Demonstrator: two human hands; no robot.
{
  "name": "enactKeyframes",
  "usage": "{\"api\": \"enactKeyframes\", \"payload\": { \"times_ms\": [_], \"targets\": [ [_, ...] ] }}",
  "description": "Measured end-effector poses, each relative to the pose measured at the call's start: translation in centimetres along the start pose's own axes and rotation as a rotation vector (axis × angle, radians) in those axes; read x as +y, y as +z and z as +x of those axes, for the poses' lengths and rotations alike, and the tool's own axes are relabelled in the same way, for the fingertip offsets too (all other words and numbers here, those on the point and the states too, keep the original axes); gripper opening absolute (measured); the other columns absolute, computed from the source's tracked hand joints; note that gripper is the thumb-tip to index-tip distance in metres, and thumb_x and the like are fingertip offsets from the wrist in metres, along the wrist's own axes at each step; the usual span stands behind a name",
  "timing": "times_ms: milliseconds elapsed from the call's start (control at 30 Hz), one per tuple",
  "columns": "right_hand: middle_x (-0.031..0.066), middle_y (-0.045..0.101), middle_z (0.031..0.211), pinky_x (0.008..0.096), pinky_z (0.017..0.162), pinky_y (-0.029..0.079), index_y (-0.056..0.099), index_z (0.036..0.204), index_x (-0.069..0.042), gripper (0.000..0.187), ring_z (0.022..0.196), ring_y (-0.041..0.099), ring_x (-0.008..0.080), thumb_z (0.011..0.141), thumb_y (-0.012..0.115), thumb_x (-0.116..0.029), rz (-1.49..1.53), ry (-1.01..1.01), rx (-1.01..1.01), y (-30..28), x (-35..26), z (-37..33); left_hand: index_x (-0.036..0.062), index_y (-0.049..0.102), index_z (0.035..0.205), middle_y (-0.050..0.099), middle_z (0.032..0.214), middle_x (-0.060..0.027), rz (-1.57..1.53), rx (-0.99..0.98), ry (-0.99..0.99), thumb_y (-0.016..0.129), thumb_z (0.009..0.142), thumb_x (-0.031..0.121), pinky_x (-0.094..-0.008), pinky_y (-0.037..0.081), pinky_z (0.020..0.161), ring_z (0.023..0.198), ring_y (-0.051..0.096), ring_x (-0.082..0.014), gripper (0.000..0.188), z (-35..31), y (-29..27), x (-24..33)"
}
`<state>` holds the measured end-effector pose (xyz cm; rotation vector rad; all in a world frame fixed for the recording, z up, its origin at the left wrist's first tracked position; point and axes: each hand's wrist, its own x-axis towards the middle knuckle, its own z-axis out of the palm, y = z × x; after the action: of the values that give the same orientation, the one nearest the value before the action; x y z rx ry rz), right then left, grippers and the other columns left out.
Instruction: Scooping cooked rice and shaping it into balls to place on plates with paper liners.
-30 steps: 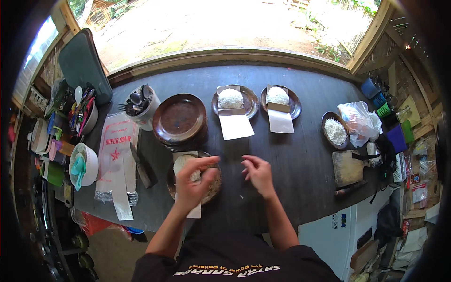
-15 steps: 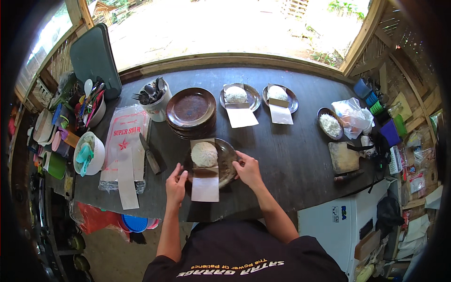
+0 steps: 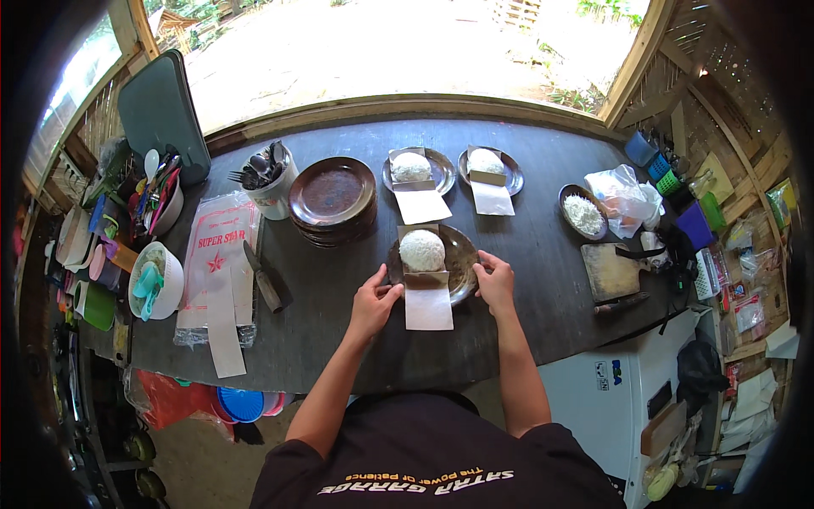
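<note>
Between my hands is a brown round plate [image 3: 462,265] carrying a white, grainy dome of food [image 3: 421,251] on a strip of pale paper [image 3: 429,310]. The strip's front end hangs over the near rim, and a folded flap stands against the dome. My left hand [image 3: 375,299] grips the plate's left edge, thumb near the rim. At the right edge my right hand [image 3: 494,282] pinches the rim. Whether the plate rests on the table or is slightly raised, I cannot tell. Two similar plates, a left one [image 3: 447,174] and a right one [image 3: 515,176], stand beyond with matching domes and paper.
A stack of brown plates [image 3: 332,193] and a cutlery container [image 3: 273,199] stand to the left. Nearer lie a knife [image 3: 264,278] and packaged paper [image 3: 216,254]. At right are a bowl of white shreds or grains [image 3: 582,214], a plastic bag [image 3: 626,199] and a wooden board [image 3: 610,273].
Both hands have moved the plate with its dome and paper to the right and farther from me, closer to the two other served plates. My view has shifted slightly.
</note>
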<state>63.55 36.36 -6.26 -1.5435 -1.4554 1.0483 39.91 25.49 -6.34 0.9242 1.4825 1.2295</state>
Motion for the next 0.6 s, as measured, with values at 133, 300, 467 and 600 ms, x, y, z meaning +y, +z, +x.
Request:
{"api": "enactKeyframes", "payload": {
  "times_ms": [133,300,467,600],
  "targets": [
    [0.0124,0.072,0.103,0.0287,0.045,0.054,0.062,0.127,-0.002,0.043,0.066,0.068,0.0157,0.085,0.064,-0.009,0.038,0.003,-0.014,0.0,0.3,0.6,-0.0081,0.038,0.144,0.055,0.135,-0.0241,0.026,0.002,0.107,0.071,0.088,0.017,-0.0288,0.053,0.086,0.105,0.066,-0.0207,0.070,1.0,0.3,-1.4],
    [0.0094,0.071,0.108,0.0292,0.058,0.054,0.064,0.126,-0.003,0.042,0.068,0.066,0.0155,0.084,0.066,-0.010,0.041,-0.013,0.027,-0.1,1.2,0.2,-0.0042,0.040,0.144,0.055,0.136,-0.0197,0.047,0.054,0.162,0.071,0.088,0.016,-0.0299,0.053,0.087,0.102,0.066,-0.0200,0.067,-0.5,-0.1,-1.3],
    [0.0055,0.070,0.104,0.0278,0.063,0.047,0.070,0.113,-0.005,0.030,0.064,0.052,0.0126,0.083,0.068,-0.007,-0.078,-0.348,0.289,-0.4,0.1,-1.5,0.0020,0.054,0.137,0.064,0.122,-0.0115,-0.002,0.087,0.185,0.068,0.090,0.014,-0.0271,0.053,0.083,0.093,0.066,-0.0139,0.050,-3.8,-2.5,0.0],
    [0.0029,0.066,0.080,0.0249,0.057,0.041,0.072,0.096,-0.004,0.012,0.061,0.050,0.0097,0.085,0.070,-0.007,0.035,-0.378,0.252,1.6,-3.4,-4.7,0.0018,0.067,0.116,0.070,0.098,-0.0054,-0.004,0.150,0.115,0.065,0.092,0.010,-0.0234,0.051,0.077,0.083,0.063,-0.0085,0.026,-7.6,-5.9,0.5]
  ]
}}
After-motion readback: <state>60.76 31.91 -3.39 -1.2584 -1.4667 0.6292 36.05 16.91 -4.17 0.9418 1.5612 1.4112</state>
